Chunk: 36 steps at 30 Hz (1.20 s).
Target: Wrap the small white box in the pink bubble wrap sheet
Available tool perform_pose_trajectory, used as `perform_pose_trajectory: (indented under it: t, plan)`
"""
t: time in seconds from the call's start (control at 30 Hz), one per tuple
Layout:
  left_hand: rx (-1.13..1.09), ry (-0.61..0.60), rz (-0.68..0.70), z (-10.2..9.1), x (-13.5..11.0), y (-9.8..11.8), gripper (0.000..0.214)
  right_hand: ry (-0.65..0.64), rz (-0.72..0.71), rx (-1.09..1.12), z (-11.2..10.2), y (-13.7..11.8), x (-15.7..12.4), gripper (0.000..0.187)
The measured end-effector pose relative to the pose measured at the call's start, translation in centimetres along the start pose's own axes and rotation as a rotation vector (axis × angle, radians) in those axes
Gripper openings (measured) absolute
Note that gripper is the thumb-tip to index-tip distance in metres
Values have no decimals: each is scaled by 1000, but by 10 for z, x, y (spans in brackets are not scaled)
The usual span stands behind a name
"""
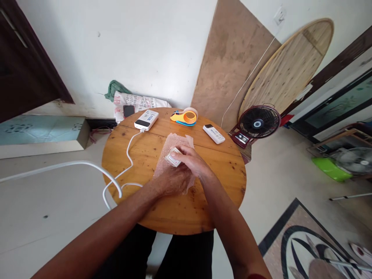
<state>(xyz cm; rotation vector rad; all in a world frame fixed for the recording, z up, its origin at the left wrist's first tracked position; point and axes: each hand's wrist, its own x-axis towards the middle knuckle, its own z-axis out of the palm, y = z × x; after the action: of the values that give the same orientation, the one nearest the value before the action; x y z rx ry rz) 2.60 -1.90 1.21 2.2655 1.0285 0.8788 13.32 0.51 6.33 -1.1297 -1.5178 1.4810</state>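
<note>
Both hands meet over the middle of a round wooden table [186, 209]. My right hand [193, 161] is closed around a small whitish box-like object [173, 159], with the fingers curled over its top. A sheet of pink bubble wrap [171, 145] lies flat under the object. My left hand [174, 180] rests on the near part of the wrap; its fingers are hidden behind the knuckles and the right hand.
On the far side of the table lie a white power bank [147, 119] with a white cable [128, 155], an orange tape dispenser [186, 116] and a white remote [214, 134]. A fan [258, 123] stands on the floor to the right, wooden boards lean on the wall.
</note>
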Motion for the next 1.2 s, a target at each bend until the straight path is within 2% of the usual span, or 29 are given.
perform_pose_trajectory:
  t: [0.1, 0.17, 0.23, 0.3, 0.37, 0.43, 0.53, 0.6, 0.67, 0.9, 1.07, 1.2]
  plan:
    - [8, -93, 168, -2, 0, -5, 35, 90, 55, 147, -15, 17, 8, 31]
    - [46, -91, 221, -6, 2, -12, 34, 176, 46, 194, -29, 25, 6, 34]
    - [77, -17, 99, -11, 3, -21, 29, 246, 30, 175, -41, 31, 0, 37]
    - [81, 114, -153, -16, 4, -29, 27, 293, -1, 102, -49, 39, -5, 39]
    - [63, 186, -345, -20, 5, -34, 28, 307, -82, -57, -52, 47, -10, 43]
    - [45, 186, -415, -22, 6, -37, 28, 275, -172, -296, -52, 53, -14, 47]
    - [37, 170, -428, -22, 7, -37, 30, 178, -208, -584, -51, 57, -20, 58]
    - [32, 176, -441, -22, 8, -36, 32, 127, -199, -640, -54, 56, -22, 65]
    - [33, 180, -447, -22, 8, -36, 33, 98, -185, -640, -58, 56, -24, 64]
    - [51, 189, -428, -19, 10, -40, 32, 155, -95, -712, -62, 50, -27, 41]
    - [44, 164, -394, -20, 10, -37, 33, 223, -69, -836, -52, 44, -29, 37]
    - [58, 155, -386, -22, 10, -34, 34, 214, -76, -828, -50, 44, -29, 35]
